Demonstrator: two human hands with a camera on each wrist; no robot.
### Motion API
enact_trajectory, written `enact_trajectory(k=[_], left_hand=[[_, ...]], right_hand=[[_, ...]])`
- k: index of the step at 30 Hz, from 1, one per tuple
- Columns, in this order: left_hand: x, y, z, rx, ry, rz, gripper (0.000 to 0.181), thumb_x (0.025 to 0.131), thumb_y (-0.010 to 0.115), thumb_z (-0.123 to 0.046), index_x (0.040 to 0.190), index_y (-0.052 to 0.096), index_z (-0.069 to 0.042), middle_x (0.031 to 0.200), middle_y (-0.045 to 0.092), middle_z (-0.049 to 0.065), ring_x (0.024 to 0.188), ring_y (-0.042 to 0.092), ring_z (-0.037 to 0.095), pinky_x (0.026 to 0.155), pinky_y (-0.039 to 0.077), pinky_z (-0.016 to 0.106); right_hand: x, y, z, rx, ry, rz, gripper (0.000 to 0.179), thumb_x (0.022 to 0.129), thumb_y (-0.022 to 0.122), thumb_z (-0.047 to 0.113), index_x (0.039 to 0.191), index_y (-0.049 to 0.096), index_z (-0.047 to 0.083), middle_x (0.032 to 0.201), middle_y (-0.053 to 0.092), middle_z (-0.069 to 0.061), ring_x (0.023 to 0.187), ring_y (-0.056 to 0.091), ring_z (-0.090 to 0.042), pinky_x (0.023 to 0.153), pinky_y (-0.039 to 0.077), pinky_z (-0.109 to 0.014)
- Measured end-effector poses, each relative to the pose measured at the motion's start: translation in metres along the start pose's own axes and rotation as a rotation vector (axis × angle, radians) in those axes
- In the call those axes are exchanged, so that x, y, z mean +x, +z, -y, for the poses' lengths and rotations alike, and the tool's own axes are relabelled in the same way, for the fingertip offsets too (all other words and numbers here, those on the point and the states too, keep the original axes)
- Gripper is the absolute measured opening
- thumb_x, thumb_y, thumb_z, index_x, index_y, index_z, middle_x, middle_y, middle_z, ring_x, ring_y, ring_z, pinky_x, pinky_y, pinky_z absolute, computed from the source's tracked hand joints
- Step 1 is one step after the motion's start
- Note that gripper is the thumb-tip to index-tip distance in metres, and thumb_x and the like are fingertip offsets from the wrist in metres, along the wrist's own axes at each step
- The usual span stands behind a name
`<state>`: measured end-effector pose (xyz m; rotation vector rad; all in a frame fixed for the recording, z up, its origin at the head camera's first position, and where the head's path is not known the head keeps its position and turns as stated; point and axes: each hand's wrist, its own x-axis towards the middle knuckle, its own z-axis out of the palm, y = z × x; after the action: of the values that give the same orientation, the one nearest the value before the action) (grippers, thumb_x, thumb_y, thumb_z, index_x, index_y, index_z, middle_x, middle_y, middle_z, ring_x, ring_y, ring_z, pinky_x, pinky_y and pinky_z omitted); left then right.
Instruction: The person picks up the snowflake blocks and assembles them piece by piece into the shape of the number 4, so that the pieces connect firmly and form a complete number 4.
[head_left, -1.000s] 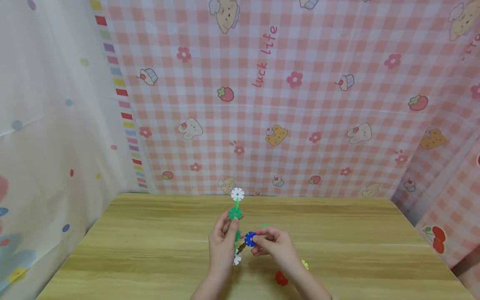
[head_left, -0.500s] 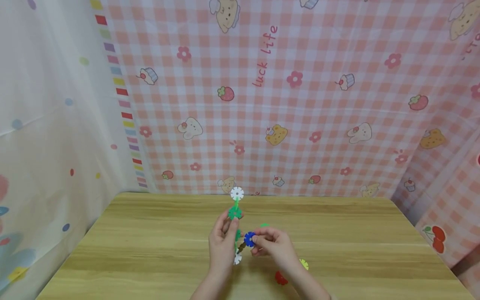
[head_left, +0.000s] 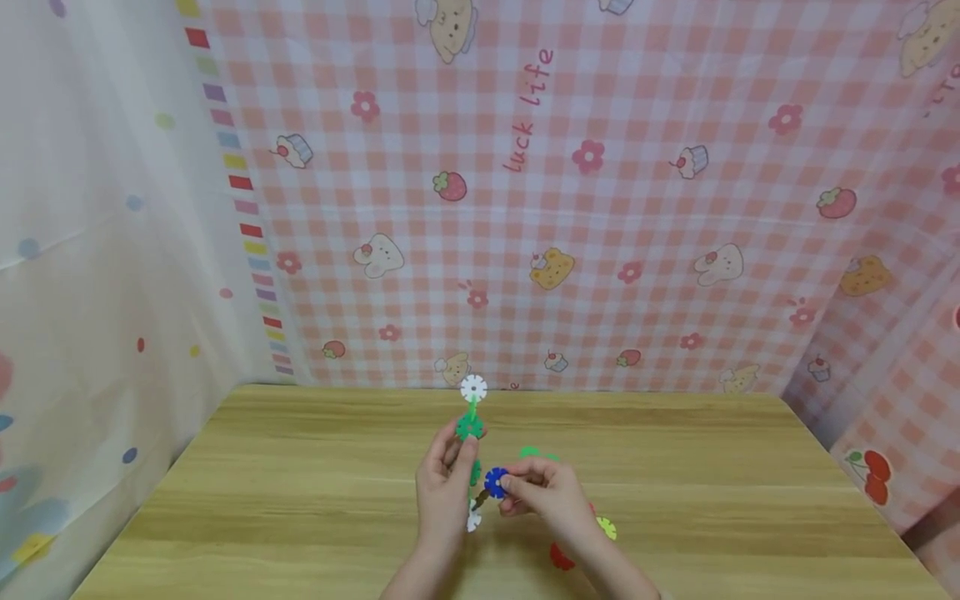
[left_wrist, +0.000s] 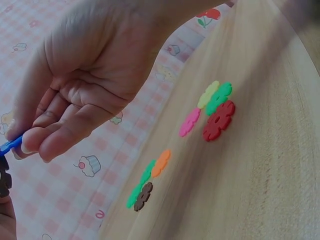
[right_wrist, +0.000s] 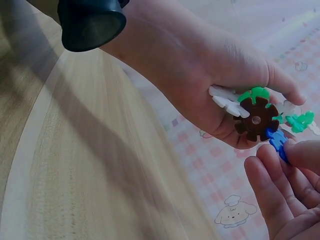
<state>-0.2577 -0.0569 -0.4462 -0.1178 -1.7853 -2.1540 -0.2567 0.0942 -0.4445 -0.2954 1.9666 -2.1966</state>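
Note:
My left hand (head_left: 446, 483) grips a chain of interlocking snowflake discs by a green disc (head_left: 470, 427), thumb on its face. A white disc (head_left: 474, 388) tops the chain, and another white disc (head_left: 473, 518) shows at its lower end. From that lower end a brown disc (right_wrist: 256, 120) sticks out toward the right. My right hand (head_left: 551, 496) pinches a blue disc (head_left: 496, 483) between thumb and fingers. The blue disc meets the brown one's edge in the right wrist view; how deep their slots engage cannot be told. The left palm hides part of the chain.
Loose discs lie on the wooden table (head_left: 300, 483): a red one (head_left: 562, 556) and a yellow one (head_left: 607, 527) beside the right forearm. The left wrist view adds an orange disc (left_wrist: 161, 163), a brown disc (left_wrist: 143, 196), a pink disc (left_wrist: 190, 122) and several green ones.
The right hand and blue disc have shifted slightly left and down, closer to the chain. More of the loose green discs behind the right hand shows. The left hand is nearly still.

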Motion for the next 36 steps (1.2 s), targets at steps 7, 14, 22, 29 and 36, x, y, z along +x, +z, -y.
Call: enact_trajectory(k=[7, 14, 22, 29, 36], left_hand=[[0.0, -0.003, -0.002, 0.01, -0.014, -0.008, 0.031, 0.095, 0.063, -0.023, 0.124, 0.061, -0.013, 0.112, 0.069, 0.007, 0.089, 0.061, 0.016, 0.071, 0.048, 0.022], [0.001, -0.003, -0.003, 0.012, -0.023, 0.01, 0.031, 0.095, 0.063, -0.025, 0.124, 0.062, -0.013, 0.111, 0.07, 0.007, 0.073, 0.054, 0.009, 0.06, 0.044, 0.017], [0.001, -0.002, -0.002, 0.025, -0.024, -0.002, 0.032, 0.095, 0.063, -0.025, 0.125, 0.062, -0.013, 0.11, 0.07, 0.005, 0.095, 0.063, 0.015, 0.08, 0.049, 0.025], [0.002, -0.003, -0.002, 0.014, -0.022, -0.006, 0.031, 0.096, 0.062, -0.022, 0.125, 0.061, -0.011, 0.113, 0.069, 0.009, 0.095, 0.064, 0.014, 0.079, 0.051, 0.024], [0.002, -0.003, 0.0, -0.007, -0.032, -0.012, 0.032, 0.095, 0.062, -0.02, 0.125, 0.06, -0.01, 0.113, 0.068, 0.011, 0.1, 0.064, 0.017, 0.085, 0.05, 0.023]], right_hand=[[0.001, 0.004, 0.001, -0.032, -0.004, 0.023, 0.02, 0.089, 0.066, 0.0, 0.101, 0.061, -0.016, 0.084, 0.07, -0.011, 0.066, 0.066, -0.013, 0.067, 0.058, -0.032], [0.0, 0.002, 0.002, -0.028, -0.025, 0.033, 0.022, 0.089, 0.065, 0.002, 0.102, 0.06, -0.015, 0.084, 0.069, -0.01, 0.066, 0.066, -0.014, 0.066, 0.058, -0.032], [0.004, -0.007, 0.001, -0.068, -0.009, 0.082, 0.03, 0.094, 0.062, 0.009, 0.111, 0.059, -0.015, 0.086, 0.067, -0.009, 0.07, 0.065, -0.016, 0.069, 0.058, -0.033], [0.014, -0.045, 0.001, -0.213, -0.027, 0.002, 0.036, 0.096, 0.061, 0.016, 0.112, 0.059, -0.016, 0.093, 0.067, -0.021, 0.077, 0.066, -0.023, 0.071, 0.058, -0.036], [0.021, -0.085, -0.017, -0.442, -0.039, -0.095, 0.027, 0.09, 0.066, 0.008, 0.108, 0.065, -0.011, 0.091, 0.066, -0.015, 0.077, 0.061, -0.026, 0.065, 0.055, -0.032]])
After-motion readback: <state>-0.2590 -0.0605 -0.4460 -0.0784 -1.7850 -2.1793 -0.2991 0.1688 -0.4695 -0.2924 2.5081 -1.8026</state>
